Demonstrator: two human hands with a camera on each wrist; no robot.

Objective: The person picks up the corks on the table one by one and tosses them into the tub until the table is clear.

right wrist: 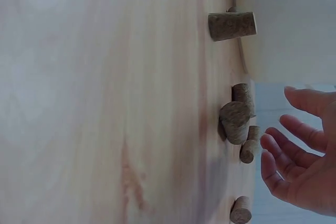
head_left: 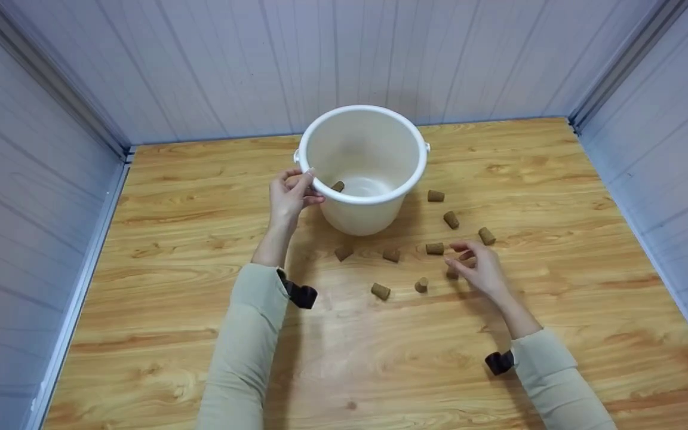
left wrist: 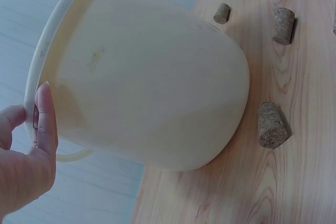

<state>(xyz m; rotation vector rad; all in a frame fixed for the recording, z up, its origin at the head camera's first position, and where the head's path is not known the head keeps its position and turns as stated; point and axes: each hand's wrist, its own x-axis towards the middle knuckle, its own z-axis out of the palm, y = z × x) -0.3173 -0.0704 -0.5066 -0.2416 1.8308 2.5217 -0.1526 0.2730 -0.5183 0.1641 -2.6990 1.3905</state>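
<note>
A white plastic bucket (head_left: 359, 215) stands upright, and my left hand (head_left: 289, 194) pinches its rim between thumb and fingers at the near left. Inside it a cork stopper (head_left: 338, 186) shows, partly hidden by the near rim. My right hand (head_left: 480, 269) hovers over the loose corks, fingers loosely bent and apart, with nothing in its grasp in the right wrist view (right wrist: 304, 150). Close to that hand lie a cork (head_left: 434, 248) by the fingertips, a cork (head_left: 452, 273) under the thumb and another cork (head_left: 487, 236) just beyond.
More corks lie on the wood-grain surface (head_left: 171, 298): one cork (head_left: 381, 291) towards the front, another cork (head_left: 344, 253) before the bucket, and a cork (head_left: 435, 196) to its right. A pale panel wall (head_left: 230, 71) rises behind; side walls flank the surface.
</note>
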